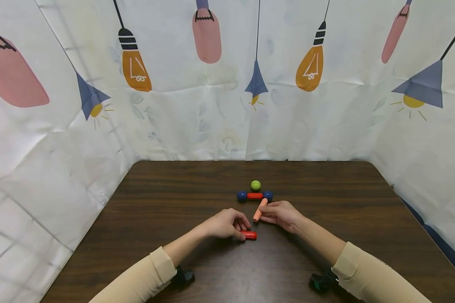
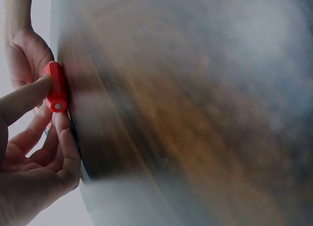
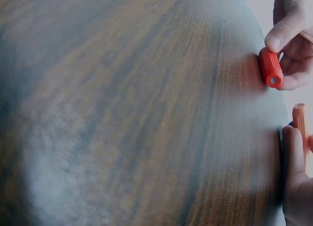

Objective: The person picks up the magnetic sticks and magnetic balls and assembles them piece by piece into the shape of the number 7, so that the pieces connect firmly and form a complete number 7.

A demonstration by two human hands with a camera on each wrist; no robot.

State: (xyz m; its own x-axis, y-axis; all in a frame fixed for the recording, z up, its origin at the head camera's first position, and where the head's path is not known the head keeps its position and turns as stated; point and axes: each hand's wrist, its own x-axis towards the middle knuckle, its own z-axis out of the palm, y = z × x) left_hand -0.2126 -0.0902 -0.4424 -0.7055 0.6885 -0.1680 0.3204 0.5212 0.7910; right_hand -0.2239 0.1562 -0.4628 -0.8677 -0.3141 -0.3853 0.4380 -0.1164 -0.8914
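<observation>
In the head view my left hand [image 1: 227, 223] pinches a short red rod [image 1: 249, 235] between thumb and fingers, low over the dark table. The left wrist view shows that red rod [image 2: 56, 89] ribbed along its side, with a pale dot in its end; the thumb lies on it. My right hand [image 1: 282, 215] holds a salmon-orange rod [image 1: 260, 210] at a slant between thumb and fingers. Its upper end overlaps a blue ball [image 1: 267, 195] in the head view. Another red rod [image 1: 255, 195] lies between that ball and a second blue ball [image 1: 242, 196], in a row.
A yellow-green ball [image 1: 255, 185] sits just behind the row. The brown wood-grain table [image 1: 174, 181] ends at a white curtain [image 1: 197, 126] printed with lamps and bulbs. Dark wrist devices [image 1: 183, 277] show below both sleeves.
</observation>
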